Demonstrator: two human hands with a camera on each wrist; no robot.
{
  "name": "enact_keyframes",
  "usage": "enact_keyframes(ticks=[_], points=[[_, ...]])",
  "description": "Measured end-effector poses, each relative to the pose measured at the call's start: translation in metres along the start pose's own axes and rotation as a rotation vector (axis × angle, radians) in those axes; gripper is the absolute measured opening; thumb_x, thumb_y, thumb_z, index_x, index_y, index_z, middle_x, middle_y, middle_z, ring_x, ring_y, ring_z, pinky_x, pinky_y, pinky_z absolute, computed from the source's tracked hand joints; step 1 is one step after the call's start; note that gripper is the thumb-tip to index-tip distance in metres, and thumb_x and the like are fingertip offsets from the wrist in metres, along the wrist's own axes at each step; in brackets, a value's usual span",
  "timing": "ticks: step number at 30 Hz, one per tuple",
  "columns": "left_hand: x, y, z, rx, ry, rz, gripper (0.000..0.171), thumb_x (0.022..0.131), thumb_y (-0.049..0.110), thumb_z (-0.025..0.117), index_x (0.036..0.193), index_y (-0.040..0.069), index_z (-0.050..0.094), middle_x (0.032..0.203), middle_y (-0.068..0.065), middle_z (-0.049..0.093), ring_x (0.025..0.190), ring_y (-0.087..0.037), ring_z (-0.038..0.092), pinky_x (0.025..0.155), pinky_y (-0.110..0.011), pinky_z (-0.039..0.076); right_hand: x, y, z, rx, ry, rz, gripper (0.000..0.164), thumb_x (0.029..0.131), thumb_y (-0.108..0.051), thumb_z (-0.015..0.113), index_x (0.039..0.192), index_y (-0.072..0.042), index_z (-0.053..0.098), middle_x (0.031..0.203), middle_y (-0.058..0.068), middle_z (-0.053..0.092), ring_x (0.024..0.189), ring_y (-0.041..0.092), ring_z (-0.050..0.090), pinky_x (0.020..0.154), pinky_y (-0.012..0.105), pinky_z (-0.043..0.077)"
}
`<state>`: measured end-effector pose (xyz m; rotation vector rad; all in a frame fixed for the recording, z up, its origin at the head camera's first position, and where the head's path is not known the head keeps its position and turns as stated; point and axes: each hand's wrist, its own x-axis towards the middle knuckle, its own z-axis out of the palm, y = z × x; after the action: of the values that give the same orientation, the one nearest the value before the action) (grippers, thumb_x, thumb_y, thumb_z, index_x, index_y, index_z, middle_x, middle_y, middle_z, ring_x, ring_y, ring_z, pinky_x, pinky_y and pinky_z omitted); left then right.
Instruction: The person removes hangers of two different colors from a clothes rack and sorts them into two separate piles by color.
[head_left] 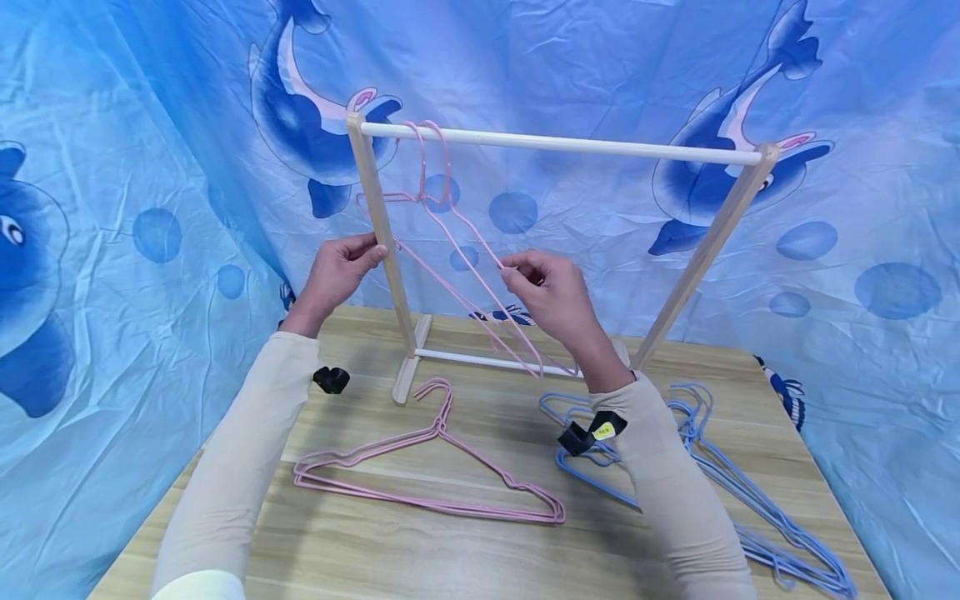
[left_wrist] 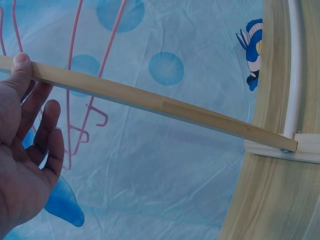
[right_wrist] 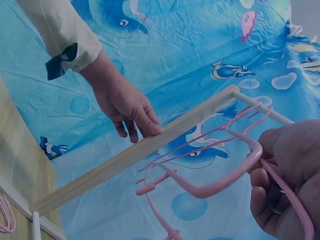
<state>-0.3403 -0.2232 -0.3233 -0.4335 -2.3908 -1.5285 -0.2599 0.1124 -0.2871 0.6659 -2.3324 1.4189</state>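
Note:
A small rack with a white top rail (head_left: 555, 144) stands on the table, two pink hangers hooked over the rail near its left end. My left hand (head_left: 341, 267) holds the rack's left wooden post (head_left: 393, 279), thumb in front and fingers behind, as the left wrist view also shows. With my right hand (head_left: 551, 292) I pinch the sloping arm of one hung pink hanger (head_left: 487, 247). Both hung hangers slant down to the right. In the right wrist view that pink hanger (right_wrist: 215, 187) passes through the curled fingers of my right hand (right_wrist: 295, 175).
More pink hangers (head_left: 438, 432) lie stacked on the table (head_left: 360, 550) in front of the rack. Several blue hangers (head_left: 738, 483) lie in a heap at the right, partly under my right forearm. A blue dolphin-print curtain (head_left: 570, 67) hangs behind.

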Motion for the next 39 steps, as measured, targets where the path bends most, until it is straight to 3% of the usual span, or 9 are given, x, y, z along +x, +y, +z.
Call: enact_keyframes(ticks=[6, 17, 28, 33, 39], points=[[0.0, 0.0, 0.0, 0.001, 0.004, 0.002, 0.04, 0.103, 0.032, 0.063, 0.138, 0.013, 0.066, 0.135, -0.016, 0.066, 0.119, -0.016, 0.065, 0.105, -0.041, 0.052, 0.0, -0.002, -0.003, 0.004, 0.034, -0.003, 0.019, 0.101, -0.016, 0.065, 0.113, -0.007, 0.077, 0.081, 0.012, 0.067, 0.063, 0.02, 0.049, 0.053, 0.027, 0.035], [0.001, -0.001, 0.0, 0.013, 0.005, 0.004, 0.044, 0.103, 0.036, 0.062, 0.139, 0.011, 0.065, 0.133, -0.017, 0.067, 0.118, -0.016, 0.066, 0.105, -0.039, 0.053, -0.01, -0.008, -0.022, -0.005, 0.085, -0.035, 0.018, 0.101, -0.016, 0.065, 0.113, -0.008, 0.077, 0.079, 0.006, 0.063, 0.064, 0.021, 0.047, 0.053, 0.027, 0.035], [0.001, 0.0, 0.0, -0.002, -0.003, -0.018, 0.042, 0.103, 0.034, 0.062, 0.14, 0.012, 0.065, 0.135, -0.017, 0.066, 0.117, -0.015, 0.066, 0.105, -0.04, 0.053, -0.04, -0.006, -0.049, -0.061, 0.134, -0.076, 0.016, 0.1, -0.011, 0.067, 0.109, -0.006, 0.078, 0.077, 0.006, 0.062, 0.06, 0.018, 0.045, 0.052, 0.025, 0.036], [0.001, 0.0, 0.0, 0.0, -0.006, -0.025, 0.043, 0.104, 0.032, 0.062, 0.142, 0.012, 0.063, 0.137, -0.017, 0.065, 0.12, -0.018, 0.065, 0.106, -0.042, 0.052, -0.057, 0.004, -0.059, -0.065, 0.134, -0.067, 0.015, 0.099, -0.009, 0.067, 0.108, -0.004, 0.078, 0.077, 0.004, 0.062, 0.059, 0.017, 0.046, 0.05, 0.023, 0.038], [0.001, -0.001, 0.0, -0.002, -0.006, -0.01, 0.042, 0.104, 0.032, 0.062, 0.14, 0.012, 0.064, 0.135, -0.017, 0.066, 0.116, -0.013, 0.065, 0.104, -0.04, 0.053, -0.074, 0.013, -0.068, -0.102, 0.11, -0.045, 0.015, 0.099, -0.007, 0.067, 0.108, -0.002, 0.077, 0.076, 0.004, 0.06, 0.06, 0.014, 0.047, 0.05, 0.021, 0.039]])
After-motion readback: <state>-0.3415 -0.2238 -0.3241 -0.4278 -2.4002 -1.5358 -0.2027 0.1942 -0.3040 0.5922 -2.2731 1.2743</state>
